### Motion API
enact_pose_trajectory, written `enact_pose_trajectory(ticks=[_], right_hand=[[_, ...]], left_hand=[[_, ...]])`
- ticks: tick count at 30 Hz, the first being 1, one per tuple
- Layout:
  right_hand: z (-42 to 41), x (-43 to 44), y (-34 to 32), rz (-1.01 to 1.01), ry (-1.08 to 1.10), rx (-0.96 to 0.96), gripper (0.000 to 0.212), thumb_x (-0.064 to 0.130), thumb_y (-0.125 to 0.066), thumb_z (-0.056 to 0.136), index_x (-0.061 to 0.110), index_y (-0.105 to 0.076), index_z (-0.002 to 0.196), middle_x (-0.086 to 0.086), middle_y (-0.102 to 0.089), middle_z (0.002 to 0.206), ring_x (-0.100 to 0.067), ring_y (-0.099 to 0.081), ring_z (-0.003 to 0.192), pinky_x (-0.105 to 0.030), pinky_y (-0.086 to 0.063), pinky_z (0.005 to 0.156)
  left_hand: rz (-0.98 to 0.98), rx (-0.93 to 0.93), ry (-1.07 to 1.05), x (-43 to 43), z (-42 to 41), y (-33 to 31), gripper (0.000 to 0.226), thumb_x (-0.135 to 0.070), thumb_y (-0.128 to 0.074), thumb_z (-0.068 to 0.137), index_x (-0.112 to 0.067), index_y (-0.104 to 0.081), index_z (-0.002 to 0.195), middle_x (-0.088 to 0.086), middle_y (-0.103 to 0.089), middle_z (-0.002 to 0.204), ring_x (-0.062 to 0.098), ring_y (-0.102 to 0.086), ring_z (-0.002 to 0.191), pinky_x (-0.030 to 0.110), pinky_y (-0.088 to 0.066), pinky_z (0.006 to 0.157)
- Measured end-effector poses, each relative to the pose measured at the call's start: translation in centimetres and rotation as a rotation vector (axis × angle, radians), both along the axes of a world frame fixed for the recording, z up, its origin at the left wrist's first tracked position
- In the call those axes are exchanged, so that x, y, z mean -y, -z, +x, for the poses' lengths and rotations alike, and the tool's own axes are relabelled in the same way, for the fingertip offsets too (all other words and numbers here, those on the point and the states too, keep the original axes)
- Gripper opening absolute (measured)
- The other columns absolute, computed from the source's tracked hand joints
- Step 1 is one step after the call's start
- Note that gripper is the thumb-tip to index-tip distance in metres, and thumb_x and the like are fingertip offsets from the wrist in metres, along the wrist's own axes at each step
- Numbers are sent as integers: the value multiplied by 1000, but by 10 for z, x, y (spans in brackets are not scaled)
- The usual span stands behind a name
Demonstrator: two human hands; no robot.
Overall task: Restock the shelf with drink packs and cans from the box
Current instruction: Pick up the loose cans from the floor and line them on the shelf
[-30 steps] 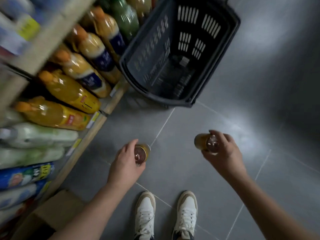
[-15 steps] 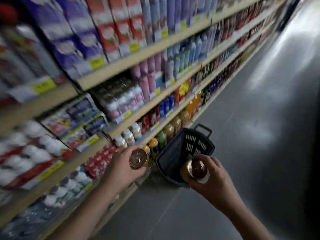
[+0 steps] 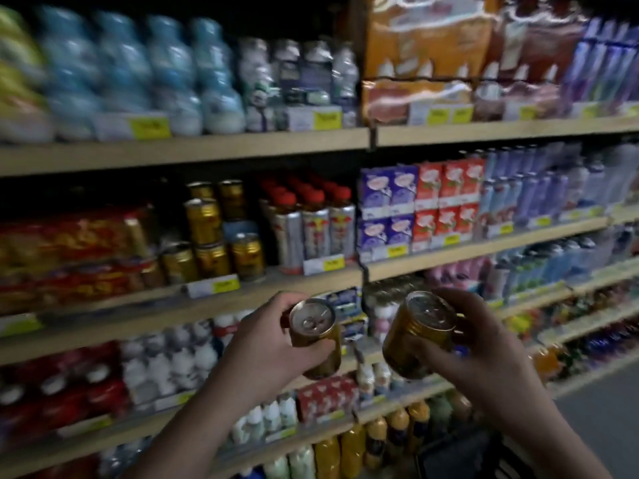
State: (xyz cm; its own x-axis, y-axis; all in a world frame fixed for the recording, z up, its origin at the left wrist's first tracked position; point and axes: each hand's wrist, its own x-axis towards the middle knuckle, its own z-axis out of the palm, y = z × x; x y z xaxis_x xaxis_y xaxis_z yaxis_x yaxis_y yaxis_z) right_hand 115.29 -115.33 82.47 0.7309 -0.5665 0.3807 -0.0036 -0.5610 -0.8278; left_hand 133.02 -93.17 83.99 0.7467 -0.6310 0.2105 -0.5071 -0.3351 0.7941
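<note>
Cans fill both hands. My left hand [image 3: 266, 350] wraps the left can [image 3: 316, 340] round its side wall, top toward me; my right hand [image 3: 484, 354] clasps the right can [image 3: 416, 340], tilted, just at three o'clock of it. Matching stacked cans [image 3: 207, 223] stand on the shelf [image 3: 276, 282] at ten o'clock. I judge these rigid, smooth, fairly heavy if full: hold mid-body, firmly, since thin walls dent and slick metal slips.

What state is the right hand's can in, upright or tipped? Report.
Tipped: the can in the right hand leans, lid facing the camera, base angled down and left.
</note>
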Motion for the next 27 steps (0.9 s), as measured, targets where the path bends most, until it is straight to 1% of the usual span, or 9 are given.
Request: enact_pose_trajectory(ticks=[2,4,6,9,11,14,18,23,27], right_hand=[[29,-15,-10,-4,-33,7,58,41,-88,67,50,-60,118,21,-72,112,-3,-73,95,-29,-58,77],[57,-29,-17,-14,-60,16,56,42,-86,69,48,-60,119,22,-71,112,-1,-70,97,-27,-56,79],[85,-42,-22,-15,-75,25,56,45,-84,69,48,-60,119,28,-70,108,3,-70,95,-24,-54,76],[125,-59,-30,-7,-120,16,51,45,-85,72,48,-60,117,32,-69,106,3,-69,94,-25,-55,73],[151,-71,-35,-16,-148,11,49,43,-85,75,49,-58,116,31,-69,107,4,-68,95,-21,-53,69],[184,-85,-40,-20,-158,11,50,45,-86,74,51,-57,115,27,-70,106,1,-68,98,-25,-54,73],[221,-93,-42,-47,-153,16,54,50,-86,72,50,-59,118,28,-71,107,2,-67,101,-27,-54,77],[259,-94,-51,-87,-160,30,67,55,-82,73,42,-58,133,20,-71,112,2,-67,100,-21,-53,73],[277,-90,-61,-103,-166,33,68,51,-83,75,36,-57,136,22,-70,108,7,-66,97,-16,-52,68]], left_hand=[[-43,9,-41,-22,11,-14,52,-58,-79,67,-51,-57,114,-33,-64,106,-9,-62,96,27,-53,83],[-76,32,-74,-42,23,-25,48,-51,-80,74,-55,-55,114,-46,-58,103,-22,-55,95,10,-46,75],[-103,23,-102,-62,37,-34,55,-50,-80,75,-56,-53,122,-43,-59,105,-26,-53,95,6,-46,74],[-148,14,-158,-89,64,-45,64,-52,-81,73,-55,-51,129,-34,-62,114,-15,-58,103,18,-51,89],[-165,43,-202,-105,85,-49,66,-58,-80,69,-55,-51,128,-33,-62,116,-11,-58,108,22,-52,90],[-179,69,-261,-123,117,-52,67,-67,-78,64,-54,-52,124,-32,-62,115,-7,-59,109,28,-54,90],[-177,102,-291,-135,151,-52,62,-66,-78,64,-53,-54,119,-37,-62,109,-12,-58,102,18,-49,78],[-197,170,-333,-134,171,-51,57,-62,-78,69,-48,-56,120,-37,-62,109,-20,-53,100,17,-46,80],[-162,247,-436,-122,184,-55,60,-65,-73,72,-43,-56,126,-26,-60,116,-7,-59,104,24,-53,87]])
